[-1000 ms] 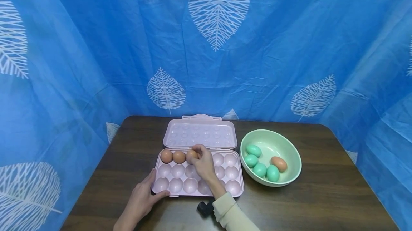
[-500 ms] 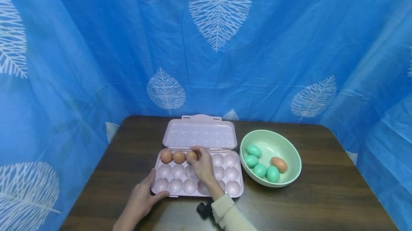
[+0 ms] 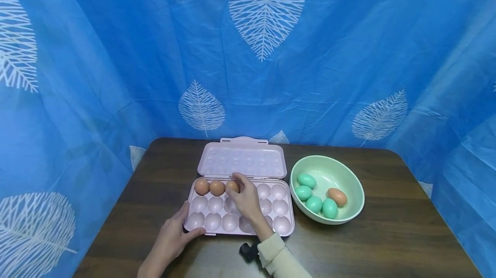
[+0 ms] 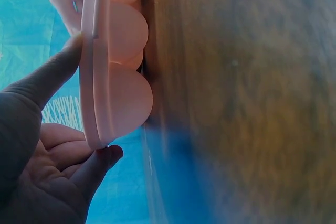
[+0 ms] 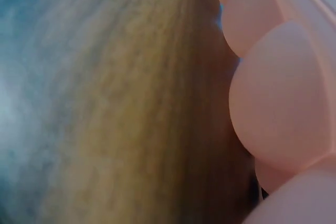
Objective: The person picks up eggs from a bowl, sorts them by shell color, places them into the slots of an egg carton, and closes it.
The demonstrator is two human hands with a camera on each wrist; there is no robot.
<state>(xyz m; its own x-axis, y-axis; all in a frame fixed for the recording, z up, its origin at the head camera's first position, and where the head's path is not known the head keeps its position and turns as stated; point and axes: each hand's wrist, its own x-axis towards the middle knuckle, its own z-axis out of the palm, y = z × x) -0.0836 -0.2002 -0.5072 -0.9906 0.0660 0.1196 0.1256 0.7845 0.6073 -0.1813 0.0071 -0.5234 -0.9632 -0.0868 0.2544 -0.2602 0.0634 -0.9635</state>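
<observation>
A pale pink egg tray (image 3: 213,223) with rows of round cups lies opened on the table, its lid (image 3: 242,160) laid back behind it. Two brown eggs (image 3: 209,187) sit in the back row's left cups. Beside them, in the third cup, is another brown egg (image 3: 232,185), pinched by the fingertips of my right hand (image 3: 248,200). My left hand (image 3: 170,237) grips the tray's front left corner. In the left wrist view, its thumb (image 4: 58,69) presses the front edge and other fingers reach the side. The right wrist view has only the cups' undersides (image 5: 283,98) and blurred tabletop.
Close to the tray's right side stands a light green bowl (image 3: 354,185). It holds several green eggs (image 3: 330,208) and one brown egg (image 3: 337,197). A small black object (image 3: 248,252) shows by my right sleeve (image 3: 280,256). Blue curtains surround the dark wooden table (image 3: 387,226).
</observation>
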